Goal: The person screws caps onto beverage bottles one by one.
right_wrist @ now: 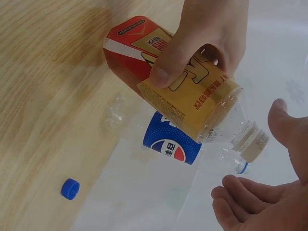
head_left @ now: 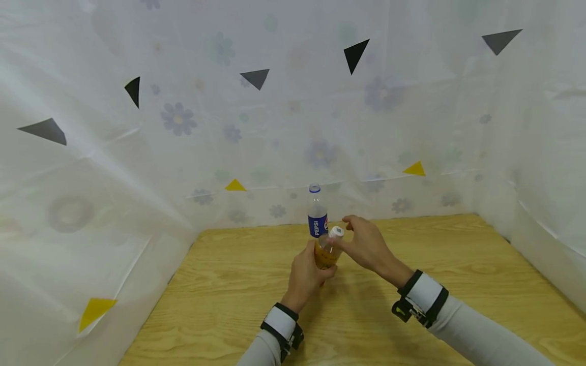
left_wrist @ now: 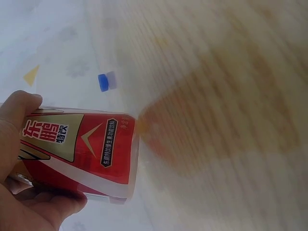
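On the desk (head_left: 206, 300), a hand could pass along the left edge to the back left corner, or beyond the right arm (head_left: 480, 325) toward the back right corner. A cola bottle (head_left: 316, 224) stands near mid back edge, a blue cap (right_wrist: 70, 189) on its right-corner side. The left hand (head_left: 304, 272), gripping a tilted drink bottle (head_left: 327, 257), obstructs the front; the right hand (head_left: 366, 246) hinders the right.
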Action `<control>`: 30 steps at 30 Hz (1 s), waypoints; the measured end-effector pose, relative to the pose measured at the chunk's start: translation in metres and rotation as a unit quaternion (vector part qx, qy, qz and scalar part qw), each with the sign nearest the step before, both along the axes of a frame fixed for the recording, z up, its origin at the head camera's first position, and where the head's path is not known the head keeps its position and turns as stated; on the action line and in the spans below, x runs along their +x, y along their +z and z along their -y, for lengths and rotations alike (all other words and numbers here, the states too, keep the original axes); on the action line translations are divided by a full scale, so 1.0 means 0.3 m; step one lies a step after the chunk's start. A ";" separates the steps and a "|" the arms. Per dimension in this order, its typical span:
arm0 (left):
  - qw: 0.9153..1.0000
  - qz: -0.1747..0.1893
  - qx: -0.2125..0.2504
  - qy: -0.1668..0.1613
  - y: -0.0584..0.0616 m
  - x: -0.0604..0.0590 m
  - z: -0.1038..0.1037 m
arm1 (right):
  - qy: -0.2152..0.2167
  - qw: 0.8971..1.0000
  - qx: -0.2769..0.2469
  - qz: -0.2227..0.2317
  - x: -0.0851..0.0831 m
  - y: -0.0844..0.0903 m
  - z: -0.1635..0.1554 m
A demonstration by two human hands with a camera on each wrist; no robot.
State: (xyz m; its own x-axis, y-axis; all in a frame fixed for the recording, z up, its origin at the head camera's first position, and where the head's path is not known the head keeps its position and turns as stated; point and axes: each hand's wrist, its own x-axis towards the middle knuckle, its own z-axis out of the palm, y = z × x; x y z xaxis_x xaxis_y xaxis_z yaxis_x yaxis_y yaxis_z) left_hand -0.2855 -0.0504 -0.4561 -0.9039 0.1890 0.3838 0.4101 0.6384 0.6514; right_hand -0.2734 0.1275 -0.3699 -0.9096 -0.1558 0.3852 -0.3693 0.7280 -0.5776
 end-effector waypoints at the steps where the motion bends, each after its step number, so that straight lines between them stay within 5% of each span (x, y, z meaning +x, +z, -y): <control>1: 1.000 0.001 -0.001 0.001 0.001 0.000 0.000 | 0.000 1.000 0.004 0.000 -0.001 0.000 -0.001; 12: 1.000 -0.019 -0.003 0.005 -0.005 -0.009 0.000 | 0.059 0.998 0.003 -0.026 -0.001 0.002 0.007; 30: 1.000 -0.021 0.000 0.005 -0.003 -0.005 -0.002 | 0.054 0.998 -0.011 -0.033 0.006 -0.003 0.007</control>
State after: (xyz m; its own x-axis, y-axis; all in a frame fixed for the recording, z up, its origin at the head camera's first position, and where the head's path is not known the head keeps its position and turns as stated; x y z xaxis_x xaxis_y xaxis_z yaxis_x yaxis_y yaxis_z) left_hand -0.2871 -0.0498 -0.4569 -0.8888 0.1811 0.4211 0.4310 0.6427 0.6334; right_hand -0.2717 0.1252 -0.3707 -0.8602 -0.2431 0.4484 -0.4833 0.6691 -0.5645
